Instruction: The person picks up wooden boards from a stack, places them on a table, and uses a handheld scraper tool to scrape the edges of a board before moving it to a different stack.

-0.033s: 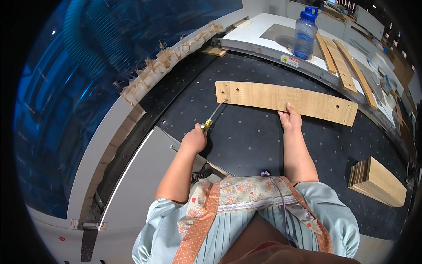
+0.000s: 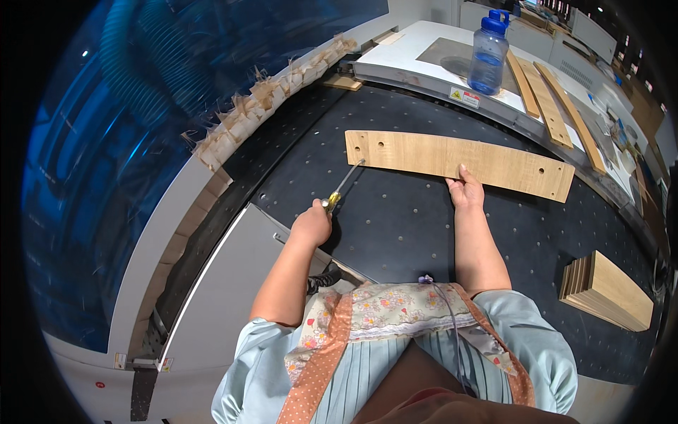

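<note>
A long wooden board [image 2: 438, 156] with a light grain and several dark round holes near both ends lies across the black worktop [image 2: 395, 233]. Its lower edge faces me. My right hand [image 2: 466, 191] grips that edge right of the middle, thumb on top and fingers underneath. My left hand [image 2: 312, 222] is closed around what looks like an air blow gun [image 2: 331, 201], yellowish, with a long thin grey nozzle bent at its end. The nozzle tip meets or hovers just by the board's lower edge, near the left-end holes; contact cannot be made out.
A stack of short wooden boards [image 2: 620, 293] sits at the right. Beyond the worktop, a white machine table [image 2: 395, 55] carries a blue-lidded water bottle [image 2: 489, 60] and several wooden strips [image 2: 544, 102]. To the left stands a machine with a blue transparent cover [image 2: 78, 212] and a frayed curtain strip [image 2: 247, 106].
</note>
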